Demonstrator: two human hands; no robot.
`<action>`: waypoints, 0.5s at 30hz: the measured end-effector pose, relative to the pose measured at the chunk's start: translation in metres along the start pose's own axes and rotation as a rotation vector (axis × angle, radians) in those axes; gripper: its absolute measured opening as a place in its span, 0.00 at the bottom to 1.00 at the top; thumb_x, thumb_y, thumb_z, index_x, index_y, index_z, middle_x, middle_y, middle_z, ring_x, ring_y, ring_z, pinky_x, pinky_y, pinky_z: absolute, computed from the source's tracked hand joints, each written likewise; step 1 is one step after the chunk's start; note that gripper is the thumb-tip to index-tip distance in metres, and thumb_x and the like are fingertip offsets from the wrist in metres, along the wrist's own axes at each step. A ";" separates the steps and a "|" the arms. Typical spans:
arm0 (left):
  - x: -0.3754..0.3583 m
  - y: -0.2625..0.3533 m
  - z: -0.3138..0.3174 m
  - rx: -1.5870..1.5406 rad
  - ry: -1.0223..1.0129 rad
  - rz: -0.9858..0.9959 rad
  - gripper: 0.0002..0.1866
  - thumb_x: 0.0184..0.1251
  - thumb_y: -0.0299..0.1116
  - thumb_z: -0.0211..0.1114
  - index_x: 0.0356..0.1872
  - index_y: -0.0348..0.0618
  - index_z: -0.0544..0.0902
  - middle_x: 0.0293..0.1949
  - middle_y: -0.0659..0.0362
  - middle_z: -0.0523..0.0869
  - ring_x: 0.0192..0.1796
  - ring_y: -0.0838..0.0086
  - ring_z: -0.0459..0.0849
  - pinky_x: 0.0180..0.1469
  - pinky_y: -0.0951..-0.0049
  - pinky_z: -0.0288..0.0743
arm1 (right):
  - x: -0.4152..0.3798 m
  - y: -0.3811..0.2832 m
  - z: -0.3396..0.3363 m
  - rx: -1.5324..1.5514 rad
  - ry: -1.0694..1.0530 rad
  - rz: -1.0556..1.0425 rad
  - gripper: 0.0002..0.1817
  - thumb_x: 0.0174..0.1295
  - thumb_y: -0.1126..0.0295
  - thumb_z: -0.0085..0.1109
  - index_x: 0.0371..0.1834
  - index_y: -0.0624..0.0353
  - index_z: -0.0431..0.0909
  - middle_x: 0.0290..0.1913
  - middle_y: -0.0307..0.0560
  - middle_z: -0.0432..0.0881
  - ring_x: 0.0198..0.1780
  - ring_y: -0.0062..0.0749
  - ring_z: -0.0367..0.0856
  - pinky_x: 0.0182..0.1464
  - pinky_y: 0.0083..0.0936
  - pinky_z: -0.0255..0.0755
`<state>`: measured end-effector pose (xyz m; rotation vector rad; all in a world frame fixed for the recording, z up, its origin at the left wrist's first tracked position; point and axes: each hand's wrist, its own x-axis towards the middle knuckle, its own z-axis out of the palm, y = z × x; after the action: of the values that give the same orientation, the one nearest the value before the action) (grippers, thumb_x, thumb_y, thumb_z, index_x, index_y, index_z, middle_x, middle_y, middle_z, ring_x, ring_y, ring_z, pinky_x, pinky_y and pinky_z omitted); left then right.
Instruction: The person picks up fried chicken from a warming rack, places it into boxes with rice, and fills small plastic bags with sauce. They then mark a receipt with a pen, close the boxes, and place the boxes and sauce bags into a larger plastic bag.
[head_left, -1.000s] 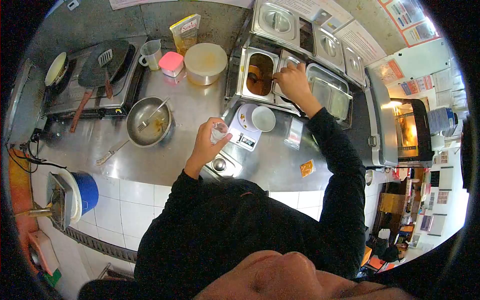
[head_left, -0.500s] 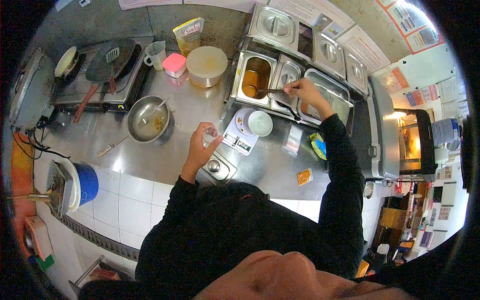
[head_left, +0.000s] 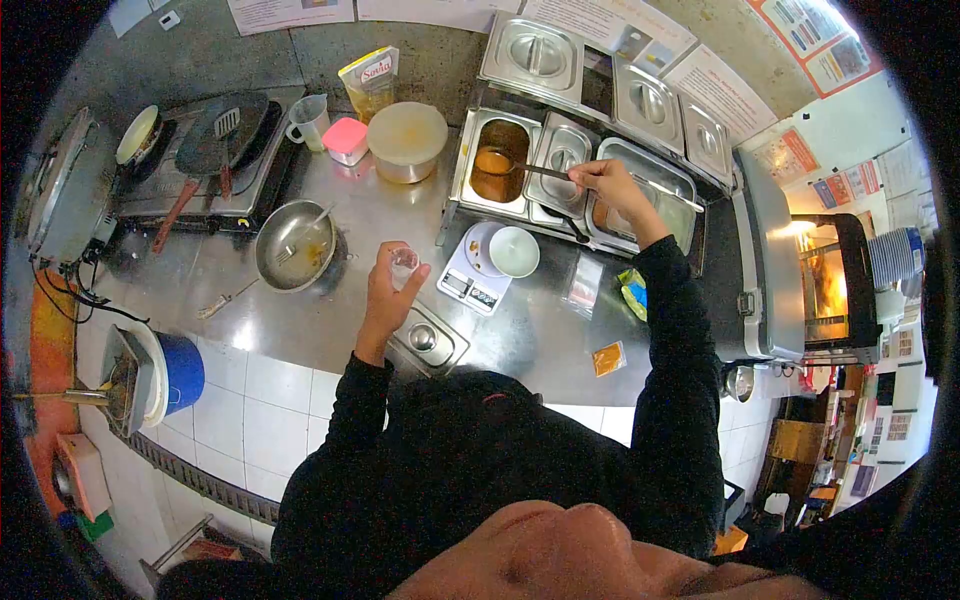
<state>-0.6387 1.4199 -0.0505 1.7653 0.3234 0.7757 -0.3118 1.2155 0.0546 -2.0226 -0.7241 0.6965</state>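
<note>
My left hand is closed round a small clear cup, left of the white scale. A pale bowl rests on the scale. My right hand grips the handle of a ladle, fingers pinched at its end. The ladle's bowl, with orange-brown sauce in it, is over a steel container of brown sauce. To the right of that container is a lidded one.
A frying pan with a fork lies at the left. Behind are a lidded tub, a pink box, a jug and a stove. An orange packet lies near the front edge.
The ladle's bowl has risen and moved slightly left, its handle now tilted. My left hand with the cup has shifted slightly left. The whole view has shifted a little.
</note>
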 end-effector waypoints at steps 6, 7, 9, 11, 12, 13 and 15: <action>-0.002 -0.001 -0.001 0.006 0.014 -0.036 0.16 0.59 0.33 0.66 0.43 0.40 0.71 0.33 0.58 0.78 0.39 0.73 0.76 0.46 0.72 0.71 | -0.006 -0.007 0.007 -0.467 0.217 -0.380 0.07 0.55 0.67 0.62 0.35 0.53 0.86 0.26 0.37 0.83 0.25 0.30 0.77 0.37 0.26 0.69; -0.002 -0.002 0.000 0.005 0.016 -0.044 0.16 0.59 0.33 0.66 0.43 0.40 0.71 0.33 0.58 0.78 0.39 0.73 0.76 0.46 0.72 0.71 | -0.015 -0.024 0.015 -0.755 0.280 -0.455 0.06 0.55 0.67 0.61 0.33 0.50 0.85 0.28 0.36 0.83 0.28 0.32 0.78 0.45 0.31 0.67; -0.002 -0.002 0.000 0.004 0.015 -0.054 0.16 0.59 0.34 0.67 0.43 0.40 0.71 0.33 0.58 0.78 0.38 0.73 0.76 0.46 0.72 0.70 | -0.017 -0.036 0.030 -1.042 0.343 -0.522 0.05 0.54 0.66 0.60 0.32 0.47 0.85 0.29 0.35 0.83 0.32 0.33 0.79 0.54 0.36 0.66; -0.001 -0.001 0.001 0.016 0.005 -0.043 0.16 0.59 0.34 0.67 0.43 0.40 0.71 0.33 0.58 0.78 0.38 0.73 0.76 0.46 0.72 0.70 | -0.010 -0.040 0.041 -1.317 0.547 -0.798 0.06 0.54 0.66 0.57 0.30 0.46 0.84 0.30 0.32 0.81 0.38 0.27 0.78 0.64 0.47 0.54; 0.000 -0.001 0.002 0.016 0.001 -0.042 0.16 0.59 0.34 0.67 0.43 0.40 0.71 0.33 0.58 0.78 0.38 0.73 0.76 0.46 0.72 0.70 | -0.006 -0.042 0.047 -1.317 0.549 -0.794 0.06 0.54 0.66 0.57 0.30 0.46 0.84 0.30 0.32 0.81 0.38 0.27 0.78 0.64 0.47 0.54; 0.000 -0.002 0.003 0.017 0.002 -0.029 0.16 0.59 0.34 0.67 0.43 0.40 0.71 0.33 0.58 0.78 0.38 0.73 0.76 0.46 0.72 0.70 | -0.001 -0.044 0.053 -1.367 0.559 -0.789 0.07 0.54 0.68 0.56 0.33 0.46 0.84 0.32 0.32 0.80 0.40 0.28 0.77 0.63 0.48 0.54; 0.001 0.000 0.003 0.019 0.006 -0.015 0.16 0.59 0.34 0.67 0.43 0.40 0.71 0.33 0.58 0.78 0.38 0.73 0.76 0.46 0.72 0.70 | 0.011 -0.044 0.061 -1.466 0.578 -0.781 0.12 0.53 0.70 0.54 0.39 0.46 0.83 0.35 0.33 0.79 0.45 0.28 0.74 0.61 0.50 0.55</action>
<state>-0.6364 1.4185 -0.0509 1.7768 0.3485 0.7699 -0.3572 1.2768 0.0605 -2.5221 -1.7630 -1.1897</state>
